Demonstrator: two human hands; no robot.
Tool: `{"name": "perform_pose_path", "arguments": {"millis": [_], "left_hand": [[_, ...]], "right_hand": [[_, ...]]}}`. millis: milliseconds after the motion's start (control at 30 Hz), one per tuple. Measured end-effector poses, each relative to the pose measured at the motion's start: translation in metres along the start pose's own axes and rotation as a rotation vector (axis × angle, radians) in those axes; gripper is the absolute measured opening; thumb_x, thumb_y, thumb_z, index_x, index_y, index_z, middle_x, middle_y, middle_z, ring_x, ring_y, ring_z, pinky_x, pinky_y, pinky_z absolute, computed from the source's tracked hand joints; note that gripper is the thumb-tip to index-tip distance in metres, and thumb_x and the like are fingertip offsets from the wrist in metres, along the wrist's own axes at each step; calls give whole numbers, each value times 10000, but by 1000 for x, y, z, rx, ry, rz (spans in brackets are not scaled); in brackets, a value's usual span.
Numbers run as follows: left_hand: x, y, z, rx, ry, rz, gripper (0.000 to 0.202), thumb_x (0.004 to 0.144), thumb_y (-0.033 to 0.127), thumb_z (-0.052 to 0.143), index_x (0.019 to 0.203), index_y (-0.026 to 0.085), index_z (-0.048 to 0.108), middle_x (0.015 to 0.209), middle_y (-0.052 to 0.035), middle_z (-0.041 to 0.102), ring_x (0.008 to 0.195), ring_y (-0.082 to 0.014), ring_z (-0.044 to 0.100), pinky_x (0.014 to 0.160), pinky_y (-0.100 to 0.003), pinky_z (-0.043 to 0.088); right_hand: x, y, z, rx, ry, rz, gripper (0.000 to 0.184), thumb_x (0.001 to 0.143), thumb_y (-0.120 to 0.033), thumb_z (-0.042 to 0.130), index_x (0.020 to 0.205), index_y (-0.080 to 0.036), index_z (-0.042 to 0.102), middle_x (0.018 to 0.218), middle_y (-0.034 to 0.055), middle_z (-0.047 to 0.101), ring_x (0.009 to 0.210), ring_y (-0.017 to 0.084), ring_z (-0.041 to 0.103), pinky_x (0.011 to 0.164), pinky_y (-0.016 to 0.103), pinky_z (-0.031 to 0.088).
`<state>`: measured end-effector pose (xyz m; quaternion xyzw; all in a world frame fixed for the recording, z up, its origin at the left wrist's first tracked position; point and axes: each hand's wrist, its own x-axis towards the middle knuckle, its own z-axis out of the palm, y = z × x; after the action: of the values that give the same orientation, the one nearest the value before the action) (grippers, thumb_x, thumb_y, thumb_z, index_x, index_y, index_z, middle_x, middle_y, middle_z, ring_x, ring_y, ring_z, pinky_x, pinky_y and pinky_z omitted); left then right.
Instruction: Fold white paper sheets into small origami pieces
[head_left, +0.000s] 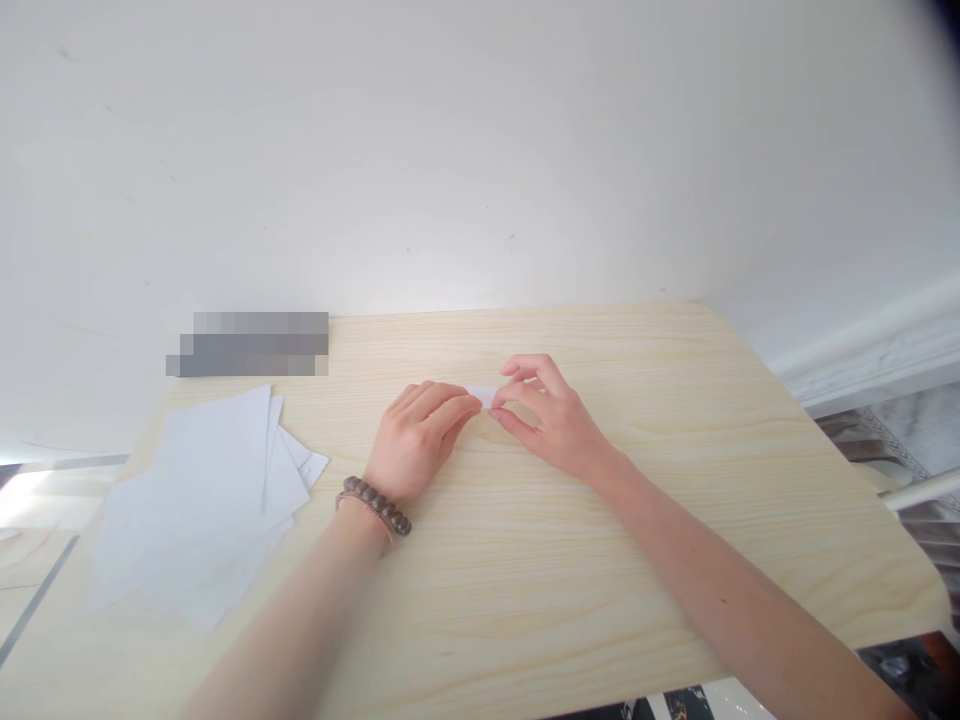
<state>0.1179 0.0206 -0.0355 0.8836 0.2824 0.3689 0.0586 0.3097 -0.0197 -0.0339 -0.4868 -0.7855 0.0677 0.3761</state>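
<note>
A small folded piece of white paper [484, 395] lies on the light wooden table [600, 560], between my two hands. My left hand [420, 435], with a bead bracelet on its wrist, rests palm down and its fingertips press on the paper's left end. My right hand [544, 412] pinches the paper's right end between thumb and forefinger, the other fingers curled above it. Most of the paper is hidden under my fingers.
A loose stack of white paper sheets [210, 490] lies on the table's left part. A blurred grey patch [251, 345] sits at the table's far edge against the white wall [480, 150]. The table's right edge drops to a patterned floor [907, 440].
</note>
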Motion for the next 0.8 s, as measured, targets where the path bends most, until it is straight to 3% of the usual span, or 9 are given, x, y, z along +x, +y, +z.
{"name": "perform_pose_path", "arguments": {"millis": [100, 167, 267, 333, 467, 600, 800], "left_hand": [[1, 1, -1, 27, -18, 2, 100, 830, 165, 552, 894, 221, 605, 889, -23, 658, 801, -157, 570, 738, -304, 444], [2, 1, -1, 59, -19, -30, 134, 827, 198, 561, 953, 233, 592, 1001, -36, 649, 929, -188, 561, 820, -345, 435], [4, 0, -1, 97, -33, -121, 385, 819, 263, 574, 1189, 230, 473, 1202, -80, 568, 1113, -235, 484, 930, -419, 387], [3, -3, 0, 110, -75, -164, 484, 820, 281, 570, 1266, 205, 399, 1175, -92, 583, 1092, -237, 497, 953, -437, 368], [1, -6, 0, 143, -113, -159, 325, 840, 264, 540, 1155, 185, 511, 926, -55, 659, 882, -209, 568, 879, -385, 410], [1, -4, 0, 142, -63, -153, 202, 834, 240, 553, 1032, 201, 564, 846, -30, 660, 798, -192, 579, 777, -335, 436], [0, -4, -2, 104, -30, -268, 120, 784, 255, 618, 870, 197, 558, 841, -27, 654, 774, -181, 585, 706, -303, 451]], "right_hand": [[0, 1, 0, 28, 4, 2, 80, 853, -196, 507, 844, -206, 585, 1105, 63, 440, 870, 128, 550, 777, 296, 507], [0, 2, 0, 38, 13, -2, 100, 865, -200, 489, 848, -214, 587, 1111, 65, 431, 857, 129, 552, 764, 304, 517], [0, 5, -1, 56, 9, -7, 117, 873, -209, 475, 859, -225, 590, 1131, 66, 413, 880, 140, 559, 778, 327, 522], [0, 6, -2, 76, -1, 4, 119, 876, -215, 470, 862, -226, 588, 1157, 67, 405, 922, 151, 566, 799, 333, 518], [0, 8, -3, 109, -22, 46, 111, 878, -212, 468, 891, -218, 577, 1231, 81, 432, 930, 151, 598, 833, 321, 499], [0, 8, -3, 111, -18, 64, 109, 877, -206, 468, 904, -222, 573, 1236, 68, 513, 965, 155, 601, 849, 305, 486], [-1, 9, -2, 131, 39, 0, 105, 874, -208, 480, 920, -226, 572, 936, 28, 643, 862, 133, 616, 773, 261, 492]]}}
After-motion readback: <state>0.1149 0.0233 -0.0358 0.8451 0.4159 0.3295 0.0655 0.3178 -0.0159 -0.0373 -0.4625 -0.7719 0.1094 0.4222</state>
